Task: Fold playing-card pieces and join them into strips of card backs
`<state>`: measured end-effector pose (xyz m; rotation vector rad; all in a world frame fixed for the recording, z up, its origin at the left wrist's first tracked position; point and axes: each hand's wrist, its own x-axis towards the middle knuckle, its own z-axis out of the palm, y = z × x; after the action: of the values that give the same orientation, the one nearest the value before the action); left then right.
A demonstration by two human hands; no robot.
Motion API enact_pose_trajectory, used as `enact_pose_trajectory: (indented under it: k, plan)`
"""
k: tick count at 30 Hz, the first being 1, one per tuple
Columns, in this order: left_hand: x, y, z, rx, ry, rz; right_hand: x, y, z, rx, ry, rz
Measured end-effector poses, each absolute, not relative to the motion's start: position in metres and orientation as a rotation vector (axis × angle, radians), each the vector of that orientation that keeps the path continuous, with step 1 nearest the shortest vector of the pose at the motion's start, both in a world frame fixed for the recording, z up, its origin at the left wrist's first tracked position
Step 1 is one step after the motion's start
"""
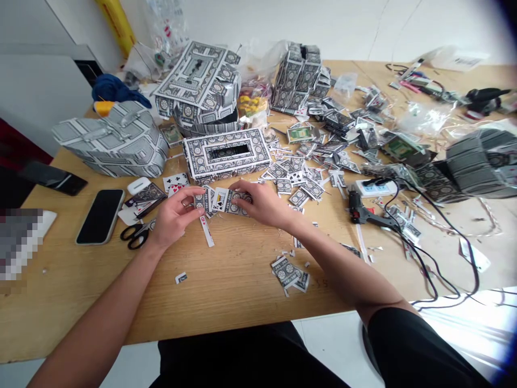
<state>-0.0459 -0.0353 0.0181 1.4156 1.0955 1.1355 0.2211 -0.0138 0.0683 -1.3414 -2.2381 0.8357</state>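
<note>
The left hand and right hand pinch a strip of cut playing cards between thumbs and bent fingers, over a wooden table, just in front of a playing-card tissue box. Black-handled scissors lie near the left hand.

Left hand and right hand nearly meeting, fingers curled (both bare)

Bright, flat daylight fills the room; glare bleaches the white floor at lower right, while the frame's edges bow and darken.
</note>
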Motion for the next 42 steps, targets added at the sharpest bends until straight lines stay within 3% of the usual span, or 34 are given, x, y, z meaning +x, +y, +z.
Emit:
enact_pose_trajectory:
  k: [10,16,42]
  plan:
    - [-0.042,-0.037,0.021,1.477,1.087,1.128,0.219,-0.015,0.064,-1.272,-2.278,0.888]
    - [-0.037,-0.041,0.017,1.511,1.182,0.953,0.214,-0.020,0.056,-1.229,-2.367,0.887]
    - [-0.042,-0.038,0.032,1.464,1.297,0.983,0.215,-0.018,0.055,-1.084,-2.509,0.820]
